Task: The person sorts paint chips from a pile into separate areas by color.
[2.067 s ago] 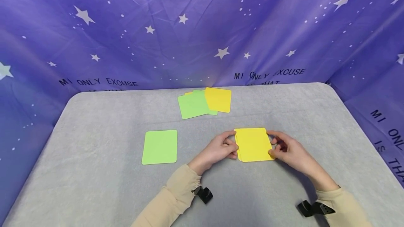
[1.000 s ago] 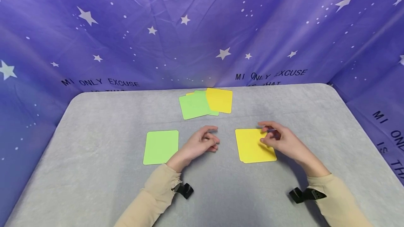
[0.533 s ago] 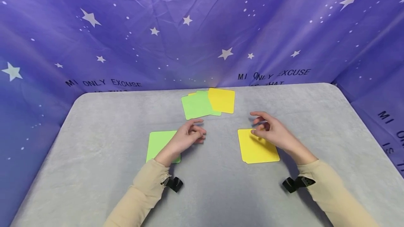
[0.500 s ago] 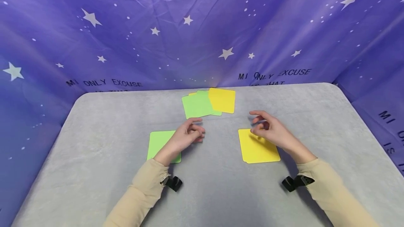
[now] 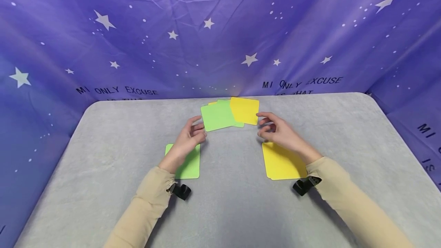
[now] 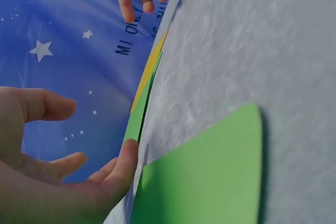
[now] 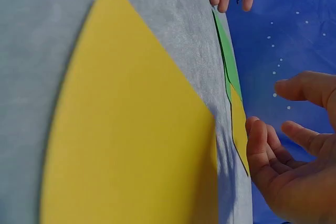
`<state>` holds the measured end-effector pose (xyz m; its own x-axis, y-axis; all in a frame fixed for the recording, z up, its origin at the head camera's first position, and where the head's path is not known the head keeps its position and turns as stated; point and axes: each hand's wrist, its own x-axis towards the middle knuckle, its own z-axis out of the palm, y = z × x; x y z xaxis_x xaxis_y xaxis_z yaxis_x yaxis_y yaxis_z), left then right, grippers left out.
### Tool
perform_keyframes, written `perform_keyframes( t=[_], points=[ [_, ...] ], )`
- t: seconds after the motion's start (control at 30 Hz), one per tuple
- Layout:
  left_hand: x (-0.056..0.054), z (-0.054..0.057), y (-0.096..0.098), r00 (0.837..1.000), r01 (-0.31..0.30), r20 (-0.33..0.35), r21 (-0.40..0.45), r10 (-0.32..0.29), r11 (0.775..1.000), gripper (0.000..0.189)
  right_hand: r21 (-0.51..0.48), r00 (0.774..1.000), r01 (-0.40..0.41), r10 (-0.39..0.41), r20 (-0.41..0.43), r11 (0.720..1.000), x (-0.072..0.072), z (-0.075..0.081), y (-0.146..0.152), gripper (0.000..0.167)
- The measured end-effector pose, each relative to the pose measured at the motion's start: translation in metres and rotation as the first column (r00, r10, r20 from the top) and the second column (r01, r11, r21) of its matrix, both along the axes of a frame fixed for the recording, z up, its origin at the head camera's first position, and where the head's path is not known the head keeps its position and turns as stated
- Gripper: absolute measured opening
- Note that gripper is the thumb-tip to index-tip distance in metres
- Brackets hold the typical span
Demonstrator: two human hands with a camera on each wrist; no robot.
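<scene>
Overlapping green and yellow square cards lie fanned at the table's back edge, a green card point(image 5: 216, 118) on the left and a yellow card point(image 5: 246, 111) on the right. My left hand point(image 5: 186, 139) is at the green card's left side, fingers loosely bent and holding nothing. On the opposite side, my right hand point(image 5: 280, 131) has its index fingertip at the yellow card's right edge, its fingers spread apart. Under my left wrist lies a single green card point(image 5: 191, 165), partly covered. A small yellow stack point(image 7: 126, 114) with slightly offset corners lies beneath my right hand.
The grey cloth-covered table point(image 5: 227, 202) has rounded back corners. Directly behind it hangs a purple curtain point(image 5: 220, 49) with white stars and lettering. A black wrist camera point(image 5: 180, 191) is strapped to the left sleeve, another black camera point(image 5: 304, 185) to the right.
Both hands have let go of the yellow stack and moved apart. They have travelled forward to either side of the fanned cards at the back. The cards lie as before.
</scene>
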<state>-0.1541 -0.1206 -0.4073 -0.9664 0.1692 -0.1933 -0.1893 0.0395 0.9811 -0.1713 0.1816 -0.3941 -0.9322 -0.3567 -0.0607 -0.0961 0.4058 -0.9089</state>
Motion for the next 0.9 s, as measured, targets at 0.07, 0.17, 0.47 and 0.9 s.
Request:
perform_keyframes(
  t=[0.07,0.17,0.47,0.9],
  points=[
    [-0.003,-0.001,-0.001,1.000,-0.023,0.009,0.012,0.022,1.000,0.069,-0.023,1.000,-0.002,0.002,0.011,1.000,-0.004,-0.002,-0.004,0.058],
    [-0.008,-0.001,-0.002,0.998,-0.052,0.023,0.040,0.051,0.998,0.072,-0.035,0.999,0.003,-0.001,0.032,0.999,-0.010,-0.003,-0.009,0.058],
    [-0.021,0.000,-0.005,0.986,-0.152,0.095,0.204,0.135,0.967,0.068,-0.144,0.987,0.045,-0.021,0.161,0.989,-0.031,-0.001,-0.026,0.059],
    [-0.029,-0.002,-0.002,0.981,-0.160,0.144,0.248,0.127,0.955,0.068,-0.308,0.962,0.102,-0.015,0.273,0.946,-0.049,-0.006,-0.049,0.054]
  ],
)
